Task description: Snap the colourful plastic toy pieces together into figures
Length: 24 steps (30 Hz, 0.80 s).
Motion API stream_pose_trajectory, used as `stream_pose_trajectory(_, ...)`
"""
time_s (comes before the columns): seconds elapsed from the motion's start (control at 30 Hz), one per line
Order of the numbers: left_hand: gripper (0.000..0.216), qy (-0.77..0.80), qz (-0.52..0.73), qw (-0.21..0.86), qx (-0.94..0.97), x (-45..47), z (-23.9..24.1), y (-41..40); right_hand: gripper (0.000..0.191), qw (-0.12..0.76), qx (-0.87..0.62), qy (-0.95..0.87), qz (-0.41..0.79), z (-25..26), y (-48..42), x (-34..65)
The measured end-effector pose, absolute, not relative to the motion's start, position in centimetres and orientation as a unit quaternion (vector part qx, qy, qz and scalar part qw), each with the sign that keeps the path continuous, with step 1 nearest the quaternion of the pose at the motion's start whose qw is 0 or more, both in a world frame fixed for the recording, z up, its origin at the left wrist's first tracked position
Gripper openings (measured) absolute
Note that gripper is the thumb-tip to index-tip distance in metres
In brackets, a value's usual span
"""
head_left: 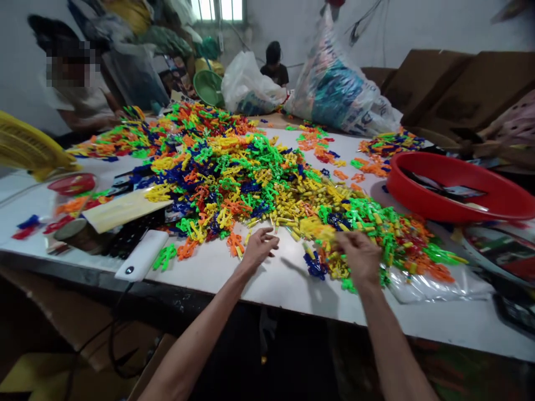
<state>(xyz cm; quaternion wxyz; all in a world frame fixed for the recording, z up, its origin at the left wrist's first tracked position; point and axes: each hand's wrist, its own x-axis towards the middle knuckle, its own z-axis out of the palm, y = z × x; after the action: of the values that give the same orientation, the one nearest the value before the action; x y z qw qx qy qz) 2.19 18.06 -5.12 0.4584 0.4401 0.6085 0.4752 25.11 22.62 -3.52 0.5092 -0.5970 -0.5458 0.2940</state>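
Note:
My left hand (261,245) is over the white table, at the near edge of a heap of small yellow sticks (288,207). Its fingers are loosely bent and apart, and nothing plainly shows in them. My right hand (361,256) is smeared by motion above the near right side of the heap. At its fingertips is a blurred yellow plastic piece (318,228), its exact shape unclear. Just below lies a dark blue plastic piece (314,264). Green pieces (368,217) are piled beside that hand. A large mixed heap of coloured plastic pieces (234,167) rises beyond both hands.
A red basin (460,206) stands at the right, near a clear plastic bag (443,287). On the left are a white power bank-like box (142,256), a metal cup (79,236) and a yellow fan (31,145). Two people sit across the table; another's arm shows far right.

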Motion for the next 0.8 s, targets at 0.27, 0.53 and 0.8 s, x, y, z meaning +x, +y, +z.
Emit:
stream_pose_trajectory(0.27,0.02,0.795,0.165,0.092,0.576,-3.1,-5.4,25.5,0.026,0.305,-0.598,-0.723,0.164,-2.6,26.0,18.9)
stream_pose_trajectory(0.53,0.028,0.739,0.13,0.002,0.661,-4.5,-2.9,26.8,0.04,0.052,-0.542,-0.796,0.265,-5.8,24.0,4.1)
stream_pose_trajectory(0.8,0.027,0.716,0.144,0.037,0.682,-2.9,-5.4,29.3,0.022,0.06,-0.554,-0.799,0.225,-6.8,24.5,9.3)
